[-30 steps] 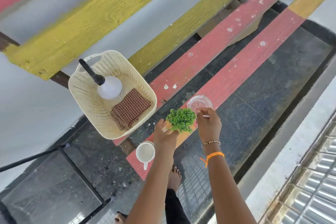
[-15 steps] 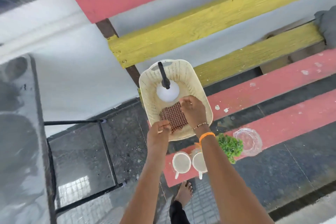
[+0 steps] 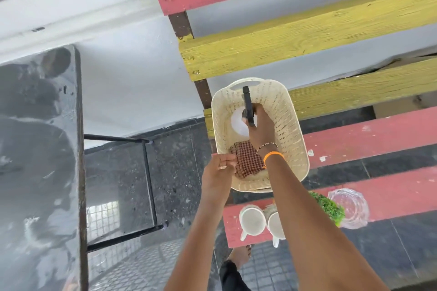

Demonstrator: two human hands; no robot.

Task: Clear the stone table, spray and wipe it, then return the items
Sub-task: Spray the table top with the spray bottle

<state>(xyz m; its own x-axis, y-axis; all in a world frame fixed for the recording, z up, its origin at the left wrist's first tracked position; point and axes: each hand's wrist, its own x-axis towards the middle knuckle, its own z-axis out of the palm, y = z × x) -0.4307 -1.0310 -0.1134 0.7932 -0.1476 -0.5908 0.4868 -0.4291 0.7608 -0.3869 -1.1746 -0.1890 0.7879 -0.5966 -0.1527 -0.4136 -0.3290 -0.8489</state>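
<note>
From the head camera, the dark stone counter (image 3: 35,149) fills the left side, its long edge bordering open floor and a black metal frame (image 3: 149,179). Right of that gap, a cream basket (image 3: 290,130) sits on a bench of red and yellow slats (image 3: 369,139). The near red slat carries two white cups (image 3: 251,220), a green plant (image 3: 331,208) and a clear glass dish (image 3: 350,207). The right hand (image 3: 261,125), reaching into the basket, grips the black head of the spray bottle (image 3: 238,123). The left hand (image 3: 218,170) pinches the checked cloth (image 3: 247,160) at the basket's near rim.

cream basket (image 3: 293,130), checked cloth (image 3: 247,160) — red-white
</note>
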